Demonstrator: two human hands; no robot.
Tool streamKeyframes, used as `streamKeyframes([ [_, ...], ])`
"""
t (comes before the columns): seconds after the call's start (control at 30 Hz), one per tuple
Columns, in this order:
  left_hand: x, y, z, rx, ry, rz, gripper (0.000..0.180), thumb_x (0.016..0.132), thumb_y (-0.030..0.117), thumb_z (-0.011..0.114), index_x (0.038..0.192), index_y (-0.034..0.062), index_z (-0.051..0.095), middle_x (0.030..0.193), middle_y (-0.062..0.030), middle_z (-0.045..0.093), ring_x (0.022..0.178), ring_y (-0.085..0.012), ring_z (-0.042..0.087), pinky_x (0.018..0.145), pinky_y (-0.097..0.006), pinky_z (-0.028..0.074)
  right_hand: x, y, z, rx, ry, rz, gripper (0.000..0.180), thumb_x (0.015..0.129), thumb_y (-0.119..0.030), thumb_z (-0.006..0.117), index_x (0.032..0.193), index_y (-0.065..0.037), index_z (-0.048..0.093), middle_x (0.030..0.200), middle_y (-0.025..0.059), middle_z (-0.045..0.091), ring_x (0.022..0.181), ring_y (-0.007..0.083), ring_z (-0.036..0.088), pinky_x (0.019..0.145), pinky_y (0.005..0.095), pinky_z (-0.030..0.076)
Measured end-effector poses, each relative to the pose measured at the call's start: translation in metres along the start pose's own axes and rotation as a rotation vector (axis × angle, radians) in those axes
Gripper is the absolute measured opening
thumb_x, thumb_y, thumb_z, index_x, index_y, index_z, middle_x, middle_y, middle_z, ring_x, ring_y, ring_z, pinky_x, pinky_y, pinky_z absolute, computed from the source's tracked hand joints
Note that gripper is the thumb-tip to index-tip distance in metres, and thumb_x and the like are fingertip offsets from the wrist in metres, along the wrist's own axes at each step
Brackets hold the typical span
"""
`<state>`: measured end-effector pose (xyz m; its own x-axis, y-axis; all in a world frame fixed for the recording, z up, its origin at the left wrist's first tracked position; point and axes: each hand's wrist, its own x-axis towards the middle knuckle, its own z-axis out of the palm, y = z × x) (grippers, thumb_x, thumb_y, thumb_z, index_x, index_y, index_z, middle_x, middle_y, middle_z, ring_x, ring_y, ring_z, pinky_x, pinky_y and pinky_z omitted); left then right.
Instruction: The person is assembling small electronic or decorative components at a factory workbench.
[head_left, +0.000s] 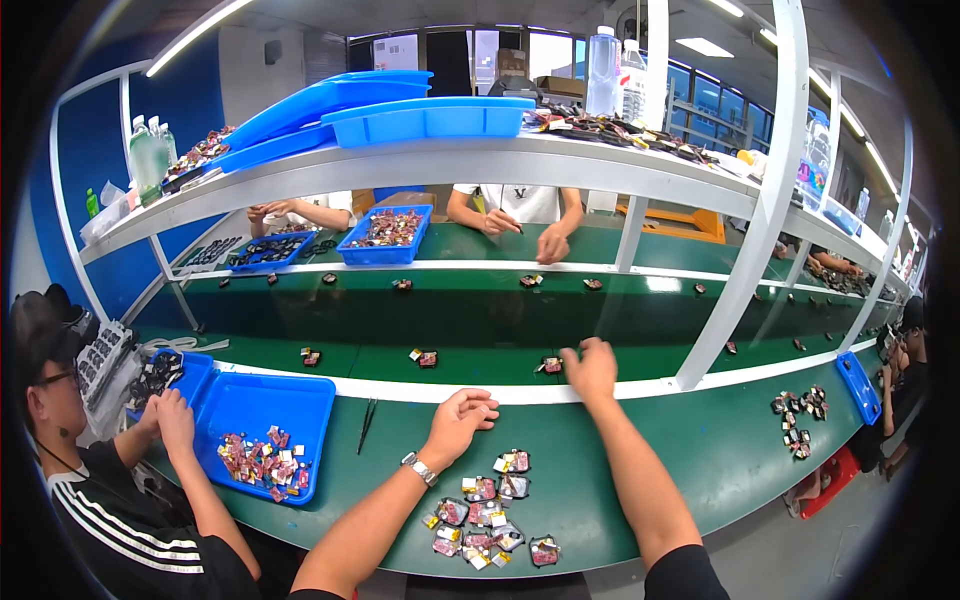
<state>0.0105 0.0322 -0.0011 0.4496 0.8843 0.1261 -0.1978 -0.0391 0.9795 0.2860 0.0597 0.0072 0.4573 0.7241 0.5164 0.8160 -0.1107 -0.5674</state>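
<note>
Text: none legible | bottle label (632, 80): print apparently too small to read

1 head-worn fisheye view, near, facing forward-down

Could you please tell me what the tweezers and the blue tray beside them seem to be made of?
Tweezers: probably dark-finished metal, given their slim prongs. Blue tray: likely moulded plastic, semi-gloss, from its even colour and rounded corners.

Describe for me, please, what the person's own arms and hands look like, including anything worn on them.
The left hand and right hand are bare, without gloves. A silver-coloured watch with a metal band circles the left wrist. The right sleeve is short and black; only a dark sliver of the left sleeve shows.
</note>
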Motion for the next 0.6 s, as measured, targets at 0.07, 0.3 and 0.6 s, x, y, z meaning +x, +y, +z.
streamKeyframes([
  [0.07, -0.001, 0.001, -0.004, 0.014, 0.001, -0.006, 0.023, 0.095, 0.001, 0.049, 0.117, -0.0040, 0.052, 0.111, -0.0170, 0.063, 0.099, -0.0216, 0.065, 0.084, -0.031, 0.056, -0.018, -0.038, 0.007, -0.188, -0.130, -0.001, 0.057, 0.076, -0.041, 0.076, 0.101, 0.006, 0.055, 0.104, 0.0218, 0.058, 0.099, 0.0387, 0.058, 0.084, 0.0455, 0.049],
  [0.3, 0.004, 0.000, 0.000, -0.054, -0.041, 0.000, 0.022, 0.096, 0.002, 0.050, 0.118, -0.0043, 0.051, 0.110, -0.0179, 0.064, 0.097, -0.0217, 0.066, 0.084, -0.031, 0.056, -0.009, -0.035, 0.034, -0.323, -0.088, 0.114, 0.049, 0.074, -0.028, 0.075, 0.103, 0.003, 0.051, 0.103, 0.0208, 0.058, 0.098, 0.0387, 0.057, 0.083, 0.0432, 0.051],
  [0.6, -0.001, 0.008, -0.003, -0.062, -0.009, -0.118, 0.025, 0.099, 0.011, 0.048, 0.120, -0.0029, 0.051, 0.111, -0.0148, 0.062, 0.092, -0.0186, 0.064, 0.079, -0.030, 0.056, -0.054, -0.066, -0.038, 0.385, -0.473, -0.463, 0.052, 0.069, -0.012, 0.073, 0.113, -0.002, 0.049, 0.095, 0.0157, 0.062, 0.093, 0.0309, 0.061, 0.083, 0.0406, 0.050],
])
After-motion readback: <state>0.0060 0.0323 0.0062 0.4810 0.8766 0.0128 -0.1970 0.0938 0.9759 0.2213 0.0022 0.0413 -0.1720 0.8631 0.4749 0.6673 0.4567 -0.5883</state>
